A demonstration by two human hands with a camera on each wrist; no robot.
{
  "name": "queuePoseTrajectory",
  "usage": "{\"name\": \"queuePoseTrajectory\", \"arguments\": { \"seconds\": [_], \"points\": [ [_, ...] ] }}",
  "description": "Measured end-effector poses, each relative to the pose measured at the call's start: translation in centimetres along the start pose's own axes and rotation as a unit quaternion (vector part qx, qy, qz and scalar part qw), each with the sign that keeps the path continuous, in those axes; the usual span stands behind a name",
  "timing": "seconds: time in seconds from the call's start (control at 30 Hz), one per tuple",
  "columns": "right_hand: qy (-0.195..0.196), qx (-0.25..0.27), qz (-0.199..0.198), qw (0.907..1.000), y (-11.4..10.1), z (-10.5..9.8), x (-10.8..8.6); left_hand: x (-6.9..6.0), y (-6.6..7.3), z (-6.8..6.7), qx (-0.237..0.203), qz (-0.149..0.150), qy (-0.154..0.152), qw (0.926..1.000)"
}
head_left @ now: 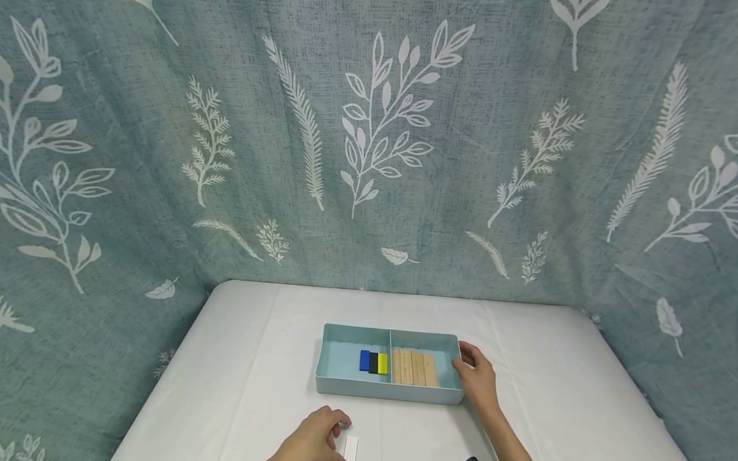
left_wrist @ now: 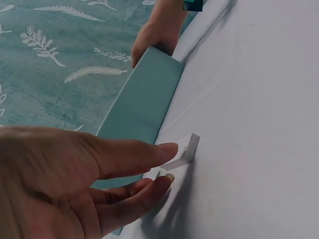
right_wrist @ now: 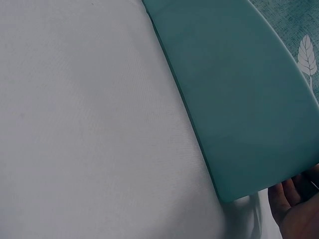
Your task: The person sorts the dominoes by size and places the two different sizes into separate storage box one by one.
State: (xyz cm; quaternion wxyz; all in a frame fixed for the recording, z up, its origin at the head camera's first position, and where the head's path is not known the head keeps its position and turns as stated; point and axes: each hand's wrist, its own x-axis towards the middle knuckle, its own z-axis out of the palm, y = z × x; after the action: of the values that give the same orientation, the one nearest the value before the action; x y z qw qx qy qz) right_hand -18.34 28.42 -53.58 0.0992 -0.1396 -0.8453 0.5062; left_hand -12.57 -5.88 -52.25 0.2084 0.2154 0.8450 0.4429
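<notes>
A light-blue two-compartment box (head_left: 398,392) sits on the white tabletop. My right hand (head_left: 477,378) grips its right end wall, with the thumb at the rim; the fingers also show at the box's end in the right wrist view. My left hand (head_left: 314,435) is in front of the box, beside a small white block (head_left: 351,447). In the left wrist view, thumb and fingertips are apart, and a white L-shaped form (left_wrist: 192,148) stands just past them, partly hidden by the thumb.
The left compartment holds a blue block (head_left: 364,360), a black block (head_left: 373,363) and a yellow block (head_left: 382,363). Several pale wooden blocks (head_left: 418,368) lie in the right one. A patterned teal curtain (head_left: 369,243) borders the table. A small dark object (head_left: 472,458) shows at the bottom edge.
</notes>
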Motion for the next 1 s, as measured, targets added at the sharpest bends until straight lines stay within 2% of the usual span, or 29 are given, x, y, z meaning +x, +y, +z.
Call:
{"name": "queuePoseTrajectory", "arguments": {
  "seconds": [0.1,0.47,0.77,1.0],
  "points": [
    [0.0,0.0,-0.001,1.0,0.0,0.0,0.0,0.2,-0.1,0.2,0.004,-0.013,-0.001,0.9999],
    [0.002,-0.001,0.0,1.0,0.0,0.0,0.1,0.4,-0.4,0.6,0.012,-0.03,-0.008,0.9994],
    [0.014,0.004,-0.003,0.9999,0.2,0.3,0.0,0.3,-0.6,0.9,0.012,-0.02,0.0,0.9997],
    [0.0,0.007,0.0,1.0,0.1,0.0,0.0,0.3,-0.4,1.2,0.019,-0.019,0.006,0.9996]
  ]
}}
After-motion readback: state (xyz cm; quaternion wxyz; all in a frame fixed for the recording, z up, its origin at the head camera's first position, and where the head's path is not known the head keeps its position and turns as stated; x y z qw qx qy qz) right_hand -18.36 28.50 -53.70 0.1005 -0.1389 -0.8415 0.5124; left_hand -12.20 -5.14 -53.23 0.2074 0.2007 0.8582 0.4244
